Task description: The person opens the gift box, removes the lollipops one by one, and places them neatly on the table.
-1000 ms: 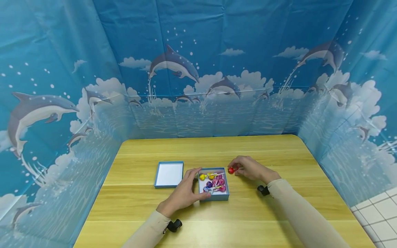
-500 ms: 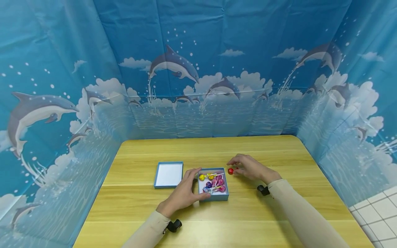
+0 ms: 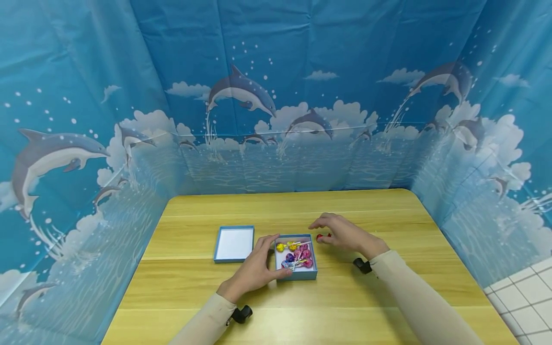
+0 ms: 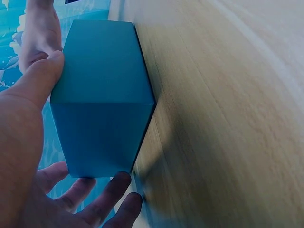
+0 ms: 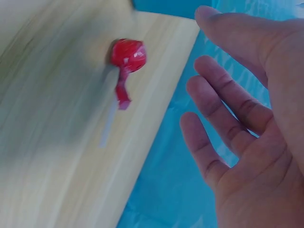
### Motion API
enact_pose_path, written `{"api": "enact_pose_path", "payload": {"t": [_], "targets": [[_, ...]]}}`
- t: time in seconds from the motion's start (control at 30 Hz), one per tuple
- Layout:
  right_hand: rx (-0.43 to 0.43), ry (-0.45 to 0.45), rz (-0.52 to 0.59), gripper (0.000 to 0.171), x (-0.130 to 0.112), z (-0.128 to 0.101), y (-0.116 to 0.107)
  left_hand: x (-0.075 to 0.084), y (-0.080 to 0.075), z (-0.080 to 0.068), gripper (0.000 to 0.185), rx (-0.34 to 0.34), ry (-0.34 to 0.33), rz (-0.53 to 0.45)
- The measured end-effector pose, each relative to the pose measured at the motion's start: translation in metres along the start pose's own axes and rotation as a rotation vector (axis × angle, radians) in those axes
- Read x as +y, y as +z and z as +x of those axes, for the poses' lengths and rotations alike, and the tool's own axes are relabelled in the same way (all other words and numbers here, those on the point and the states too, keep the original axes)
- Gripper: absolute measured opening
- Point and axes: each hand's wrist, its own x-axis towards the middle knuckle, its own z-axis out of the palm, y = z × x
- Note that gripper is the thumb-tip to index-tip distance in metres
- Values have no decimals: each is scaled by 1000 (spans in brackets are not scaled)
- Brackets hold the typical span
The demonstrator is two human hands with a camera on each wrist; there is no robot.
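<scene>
**Left hand on lollipop box, right hand open over red lollipop**

Left hand (image 3: 254, 270) grips the blue box (image 3: 296, 276) at its left side: thumb along the near-left corner, fingers against the left wall. Left wrist view confirms it, with the thumb (image 4: 35, 83) pressed on 1 face of the blue box (image 4: 102, 95) and the fingers (image 4: 102, 199) curled under the other edge. The box sits open on the wooden table (image 3: 302, 206), near the centre, and holds several wrapped lollipops (image 3: 296, 254): yellow, pink, purple and blue heads with white sticks. Exact count can't be told.

Right hand (image 3: 340, 232) hovers just right of the box, fingers spread and relaxed, holding nothing. Red lollipop (image 3: 319, 237) lies on the table under the fingertips, just beside the box's far-right corner. In the right wrist view the red lollipop (image 5: 127, 56) lies flat on the wood, stick pointing away from its head, clear of the open right hand (image 5: 247, 133); no finger touches it.

Box lid (image 3: 235, 243), blue with a white inside, lies upturned on the table left of the box, apart from it. Both arms wear beige sleeves (image 3: 414, 292). Dolphin-print blue backdrop (image 3: 276, 96) surrounds the table on 3 sides.
</scene>
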Motion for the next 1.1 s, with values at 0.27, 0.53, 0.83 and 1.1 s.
{"api": "enact_pose_path", "payload": {"t": [0.27,0.53,0.83,1.1], "targets": [[12,-58,-28,35,-17,-1,-3,1,-1,0,114,-4,13,8],[1,-130,-59,36,-34,2,-3,3,-2,0,113,-4,10,15],[-27,-176,-62,33,-48,6,0,2,-2,-1,114,-10,24,11],[-60,-210,-76,33,-56,11,6,2,-3,-1,114,-14,36,14]]}}
